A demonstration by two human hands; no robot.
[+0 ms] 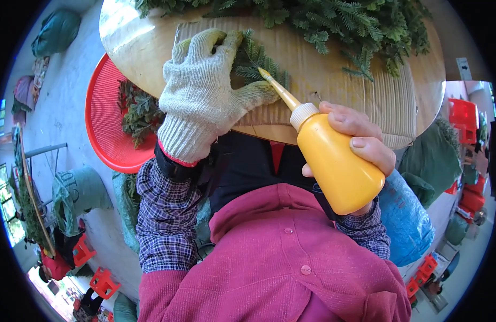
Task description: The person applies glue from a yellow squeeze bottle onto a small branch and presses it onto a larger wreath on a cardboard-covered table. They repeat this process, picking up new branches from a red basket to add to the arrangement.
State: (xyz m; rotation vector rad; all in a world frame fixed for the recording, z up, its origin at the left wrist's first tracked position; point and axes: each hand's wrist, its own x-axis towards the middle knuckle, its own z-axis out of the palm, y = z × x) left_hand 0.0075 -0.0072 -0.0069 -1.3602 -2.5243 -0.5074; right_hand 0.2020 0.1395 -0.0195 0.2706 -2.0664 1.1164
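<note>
Maybe to steady it, the left hand (205,80) sits half-open round the sprig (253,57); the right hand (361,130) grips the bottle (334,161)

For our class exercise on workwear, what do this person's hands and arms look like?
The left hand wears a cream knitted glove with yellowish-stained fingertips and a red-edged ribbed cuff; a black wristband sits below. The right hand is ungloved. Both sleeves are dark blue-and-white check; magenta cloth shows beyond the left one.
</note>
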